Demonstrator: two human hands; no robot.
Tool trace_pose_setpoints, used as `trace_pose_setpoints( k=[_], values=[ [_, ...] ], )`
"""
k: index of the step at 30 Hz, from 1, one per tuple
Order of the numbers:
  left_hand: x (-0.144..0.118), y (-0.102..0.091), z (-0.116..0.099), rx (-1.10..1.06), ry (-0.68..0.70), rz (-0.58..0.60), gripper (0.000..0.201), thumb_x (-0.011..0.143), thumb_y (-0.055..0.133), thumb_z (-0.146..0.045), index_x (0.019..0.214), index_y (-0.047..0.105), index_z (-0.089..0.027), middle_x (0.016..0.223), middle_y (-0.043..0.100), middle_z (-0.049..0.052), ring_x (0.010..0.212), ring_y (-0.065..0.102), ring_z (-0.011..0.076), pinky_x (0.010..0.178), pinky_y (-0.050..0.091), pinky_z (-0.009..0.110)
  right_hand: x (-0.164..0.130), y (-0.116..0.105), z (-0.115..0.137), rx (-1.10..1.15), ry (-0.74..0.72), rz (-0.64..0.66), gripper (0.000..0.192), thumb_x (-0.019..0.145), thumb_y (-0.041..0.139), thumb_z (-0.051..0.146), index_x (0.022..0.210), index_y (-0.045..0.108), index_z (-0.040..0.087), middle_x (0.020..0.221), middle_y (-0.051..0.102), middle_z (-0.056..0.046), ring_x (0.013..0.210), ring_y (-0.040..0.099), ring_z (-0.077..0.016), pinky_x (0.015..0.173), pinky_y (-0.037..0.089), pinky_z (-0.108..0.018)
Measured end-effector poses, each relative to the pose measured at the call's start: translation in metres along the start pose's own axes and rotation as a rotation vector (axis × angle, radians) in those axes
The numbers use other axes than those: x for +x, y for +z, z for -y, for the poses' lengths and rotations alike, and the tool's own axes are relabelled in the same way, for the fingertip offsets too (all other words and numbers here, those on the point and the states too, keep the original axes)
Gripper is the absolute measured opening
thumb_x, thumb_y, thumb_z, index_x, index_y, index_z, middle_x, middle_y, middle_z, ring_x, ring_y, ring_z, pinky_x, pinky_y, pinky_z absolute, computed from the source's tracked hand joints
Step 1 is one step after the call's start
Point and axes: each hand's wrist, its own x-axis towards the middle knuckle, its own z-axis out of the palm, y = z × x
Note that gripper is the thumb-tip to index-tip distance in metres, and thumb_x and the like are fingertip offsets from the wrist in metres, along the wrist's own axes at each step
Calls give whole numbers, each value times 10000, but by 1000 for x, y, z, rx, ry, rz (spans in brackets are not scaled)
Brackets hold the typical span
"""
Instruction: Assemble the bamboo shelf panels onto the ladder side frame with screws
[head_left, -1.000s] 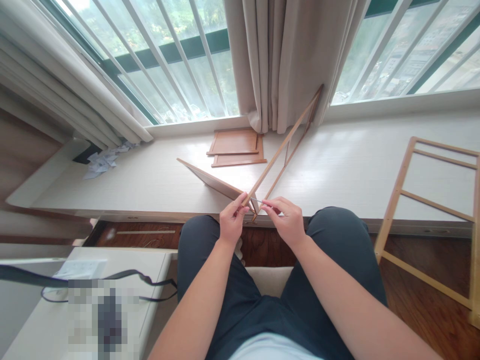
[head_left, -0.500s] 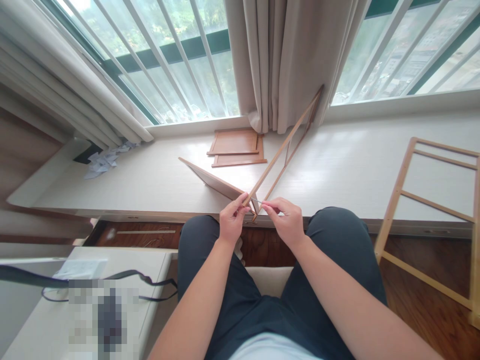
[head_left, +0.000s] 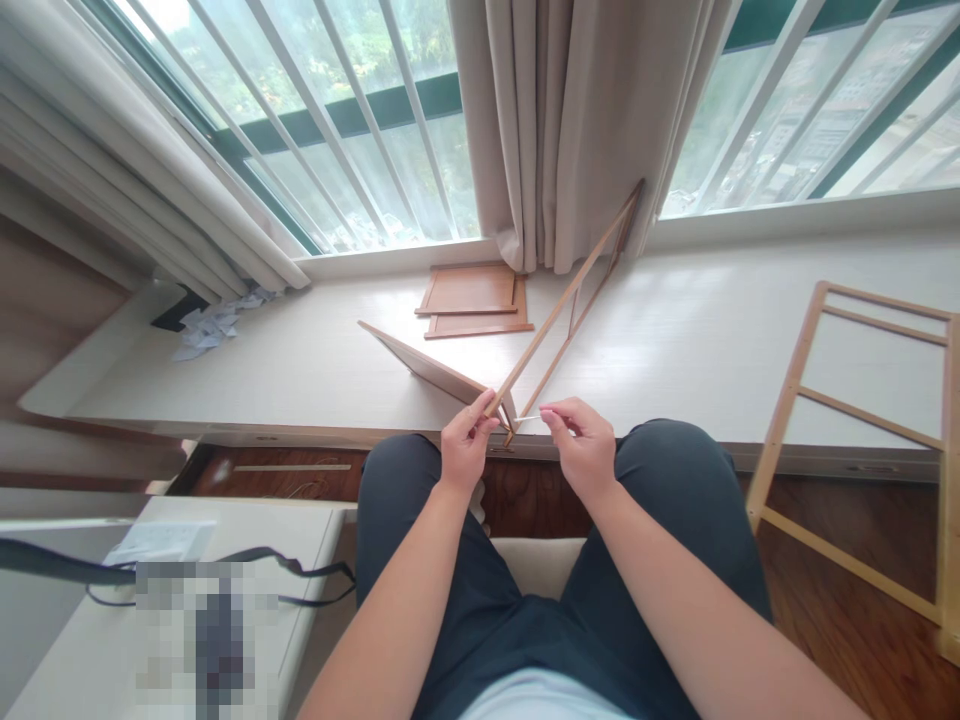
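One slim light-wood ladder frame [head_left: 570,290]

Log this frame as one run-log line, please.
left hand: pinching near end of wooden frame | right hand: holding thin rod at frame end | second frame: leaning on ledge

Pale window ledge [head_left: 712,340], wooden panels [head_left: 472,298]

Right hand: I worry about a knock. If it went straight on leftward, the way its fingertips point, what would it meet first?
Probably the near end of the wooden frame, then the left hand pinching it; depth is unclear. The right hand pinches a thin rod.
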Motion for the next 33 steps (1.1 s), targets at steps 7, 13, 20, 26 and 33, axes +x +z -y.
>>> trace_pose_setpoints(
  k=[7,13,20,26,33],
  values=[
    [-2,-4,-23,129,-66,-110,280,922,698,-435,1058,688,-191,871,689,27,728,642,141,626,521,231,9,5,-16,319,396,-92,349,887,701,531,841,700,185,737,638,-7,497,485,-107,436,426,-239],
    [0,2,-50,406,-11,96,252,1024,513,-371,998,696,-200,858,674,43,777,633,179,723,502,277,7,4,-15,331,453,-50,389,849,711,565,837,697,176,730,647,-18,498,492,-108,417,411,-225],
    [-7,13,-67,511,30,150,257,1035,477,-326,987,695,-198,862,671,53,759,628,191,755,490,310,6,0,-21,331,485,7,398,850,689,576,830,691,179,671,629,-7,459,475,-112,402,394,-230],
    [-2,10,-79,579,-44,180,245,990,559,-399,1025,686,-193,889,675,46,728,633,191,737,519,324,5,2,-28,392,550,64,389,831,681,571,809,677,183,683,648,-17,467,495,-119,379,393,-225],
    [-116,-80,-101,706,-126,157,225,944,561,-388,1062,712,-271,1085,721,59,1058,677,282,976,552,475,3,-5,-40,407,614,65,369,792,636,540,811,654,172,698,649,-11,472,498,-116,357,403,-220]
  ],
)
